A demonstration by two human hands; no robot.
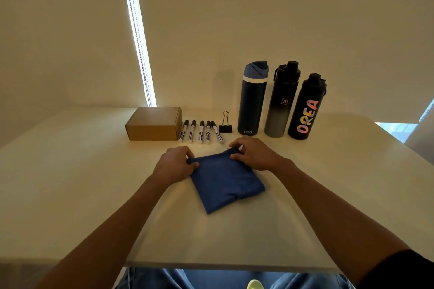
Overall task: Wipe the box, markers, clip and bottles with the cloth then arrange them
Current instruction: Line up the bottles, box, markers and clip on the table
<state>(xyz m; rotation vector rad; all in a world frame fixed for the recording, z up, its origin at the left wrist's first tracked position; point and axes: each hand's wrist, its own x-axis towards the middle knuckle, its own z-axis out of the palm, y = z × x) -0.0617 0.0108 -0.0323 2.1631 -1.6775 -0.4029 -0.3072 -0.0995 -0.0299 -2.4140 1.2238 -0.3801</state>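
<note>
A folded blue cloth lies flat on the white table in front of me. My left hand pinches its far left corner and my right hand pinches its far right corner. Behind the cloth, along the wall, stands a row: a brown cardboard box, several black-capped markers lying side by side, a black binder clip, then a blue bottle, a black-to-grey bottle and a black bottle with coloured letters.
The table's near edge runs just above my lap. A cream wall stands right behind the row. A bright window strip with a bead chain runs down the wall at left. The table's right end falls off near another window.
</note>
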